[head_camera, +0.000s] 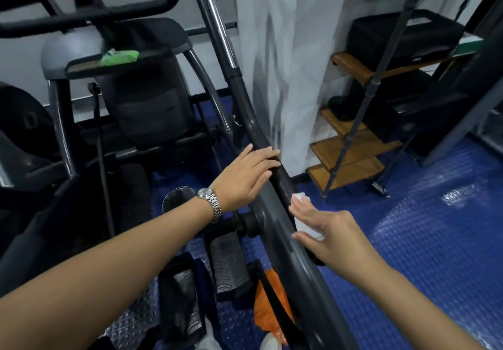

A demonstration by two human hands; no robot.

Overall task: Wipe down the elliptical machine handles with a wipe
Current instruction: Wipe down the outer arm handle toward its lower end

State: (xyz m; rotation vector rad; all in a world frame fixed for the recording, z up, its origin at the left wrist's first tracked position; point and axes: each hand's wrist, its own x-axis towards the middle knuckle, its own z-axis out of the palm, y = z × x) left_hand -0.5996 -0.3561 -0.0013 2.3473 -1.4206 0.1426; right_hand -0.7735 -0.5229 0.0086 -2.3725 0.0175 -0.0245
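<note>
Handle [246, 104] is being touched mid-length by left hand [245, 175], fingers straight, grip not closed. Just below, wipe [304, 224] is being pressed against handle's right side by flat-fingered right hand [332, 235], grip unclosed.

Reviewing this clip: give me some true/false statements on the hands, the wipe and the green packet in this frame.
1. The left hand rests on the dark grey elliptical handle bar. True.
2. The white wipe lies on the blue floor. False: the right hand presses it against the bar.
3. A silver metal wristwatch sits on the left wrist. True.
4. The green packet sits on the wooden shelf. False: it lies on the machine's black console tray.
</note>
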